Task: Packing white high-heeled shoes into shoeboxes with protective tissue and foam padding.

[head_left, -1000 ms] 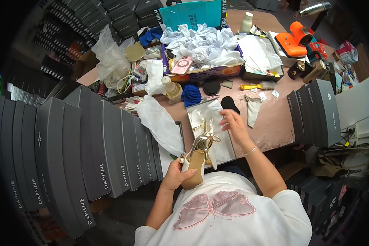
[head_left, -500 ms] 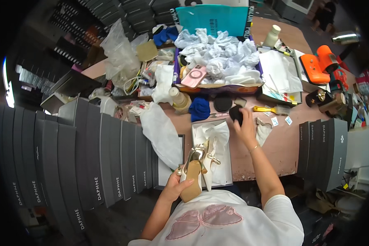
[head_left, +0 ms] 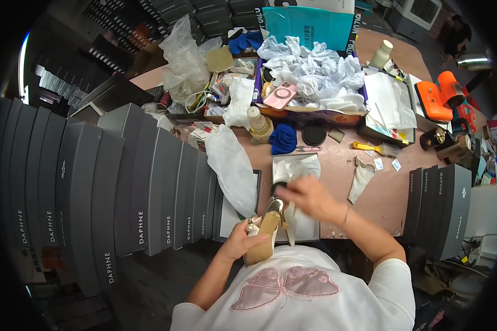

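My left hand [head_left: 242, 241] is closed round a shoe [head_left: 260, 248] with a tan sole, a shiny gold part and pearl trim, held in front of my shirt. My right hand [head_left: 309, 197], smeared by motion, grips a dark sponge-like pad [head_left: 278, 188] just above the shoe's gold end. Whether the pad touches the shoe I cannot tell. Beyond the shoe lies an open shoe box [head_left: 313, 231] lined with white paper. A second, pale shoe [head_left: 290, 236] points out of the box toward me, partly hidden by the held one.
Tall rows of dark shoe boxes [head_left: 125, 182] stand left, with more boxes [head_left: 448, 212] at right. Across the table sit a round black tin [head_left: 313, 135], a blue cloth [head_left: 283, 138], a yellow-handled brush [head_left: 370, 147], a bottle [head_left: 259, 126] and a carton of crumpled paper [head_left: 326, 117].
My right hand has carried the dark pad from beside the tin down and left to the shoe. My left hand still holds the shoe. The view has shifted slightly.
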Demonstrator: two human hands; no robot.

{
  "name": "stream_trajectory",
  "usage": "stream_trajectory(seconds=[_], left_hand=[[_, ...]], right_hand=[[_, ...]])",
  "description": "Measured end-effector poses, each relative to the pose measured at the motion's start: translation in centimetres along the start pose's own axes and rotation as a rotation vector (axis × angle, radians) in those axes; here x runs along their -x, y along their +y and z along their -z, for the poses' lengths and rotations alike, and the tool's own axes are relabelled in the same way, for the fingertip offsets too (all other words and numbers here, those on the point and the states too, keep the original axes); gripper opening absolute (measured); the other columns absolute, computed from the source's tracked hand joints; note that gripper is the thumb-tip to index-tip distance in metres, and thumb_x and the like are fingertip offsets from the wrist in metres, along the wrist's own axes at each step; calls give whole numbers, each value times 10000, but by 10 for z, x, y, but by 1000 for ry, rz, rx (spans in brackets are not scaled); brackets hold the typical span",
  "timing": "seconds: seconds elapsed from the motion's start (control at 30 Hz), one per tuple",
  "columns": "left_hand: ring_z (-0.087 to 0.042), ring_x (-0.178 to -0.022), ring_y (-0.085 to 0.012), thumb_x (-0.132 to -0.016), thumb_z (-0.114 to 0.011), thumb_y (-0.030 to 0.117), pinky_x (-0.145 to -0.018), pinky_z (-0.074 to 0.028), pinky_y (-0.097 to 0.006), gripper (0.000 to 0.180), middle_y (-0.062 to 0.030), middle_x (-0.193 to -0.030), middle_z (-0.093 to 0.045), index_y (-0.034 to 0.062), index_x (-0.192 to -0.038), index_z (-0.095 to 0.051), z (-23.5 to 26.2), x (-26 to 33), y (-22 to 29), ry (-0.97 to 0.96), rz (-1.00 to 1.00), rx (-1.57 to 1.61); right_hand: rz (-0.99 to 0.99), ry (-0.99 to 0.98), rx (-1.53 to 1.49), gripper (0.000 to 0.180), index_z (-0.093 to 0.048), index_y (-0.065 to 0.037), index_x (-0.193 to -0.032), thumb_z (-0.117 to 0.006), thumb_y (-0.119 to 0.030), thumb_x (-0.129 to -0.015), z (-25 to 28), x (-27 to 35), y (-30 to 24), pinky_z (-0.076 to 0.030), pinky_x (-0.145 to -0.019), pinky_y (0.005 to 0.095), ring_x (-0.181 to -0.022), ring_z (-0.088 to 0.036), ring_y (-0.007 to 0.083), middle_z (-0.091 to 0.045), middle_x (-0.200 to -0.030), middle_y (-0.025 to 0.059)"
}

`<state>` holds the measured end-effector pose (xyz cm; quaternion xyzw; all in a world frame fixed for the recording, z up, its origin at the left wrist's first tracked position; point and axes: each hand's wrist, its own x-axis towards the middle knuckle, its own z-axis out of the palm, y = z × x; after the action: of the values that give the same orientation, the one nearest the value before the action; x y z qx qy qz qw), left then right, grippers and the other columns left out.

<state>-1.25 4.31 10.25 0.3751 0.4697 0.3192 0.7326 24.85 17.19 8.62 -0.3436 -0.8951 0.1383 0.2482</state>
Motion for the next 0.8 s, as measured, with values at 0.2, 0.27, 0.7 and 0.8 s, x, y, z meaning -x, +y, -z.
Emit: stream_trajectory(seconds=[0.2, 0.27, 0.7, 0.8], left_hand=[[-596, -981, -124, -806, -652, 51, -846, -486, -271, 442, -57, -1098, -620, 0, -1223, -515, 3, 0, 8, -183, -24, 171], [-603, -1014, -162, -801, -635, 63, -898, -478, -301, 474, -87, -1141, -611, -4, -1249, -497, 1, 0, 8, -175, 67, 324], [-638, -888, -218, -813, -686, 190, -787, -524, -361, 314, -102, -975, -640, -6, -1037, -584, 92, -40, -20, 225, 33, -142], [-620, -868, -313, -765, -730, 219, -802, -497, -401, 324, -120, -950, -646, 15, -990, -617, 84, -42, -21, 347, -392, -1386]], right_hand=[[223, 215, -190, 400, -636, -107, -1129, -603, -66, -732, 32, 10, -89, -422, -749, 377, -873, -545, 238, -571, -990, 83], [-7, 200, -35, 383, -637, -105, -1121, -601, -72, -742, 1, 21, -62, -423, -765, 371, -877, -545, 248, -571, -995, 87], [-918, -86, -1053, 660, -356, -6, -1411, -609, -152, -819, -57, 102, -65, -482, -747, 255, -815, -602, 153, -548, -1179, 149], [-836, -165, -877, 703, -361, 46, -1385, -657, -204, -798, -100, 103, -70, -465, -856, 255, -1039, -575, 195, -543, -1247, 170]])
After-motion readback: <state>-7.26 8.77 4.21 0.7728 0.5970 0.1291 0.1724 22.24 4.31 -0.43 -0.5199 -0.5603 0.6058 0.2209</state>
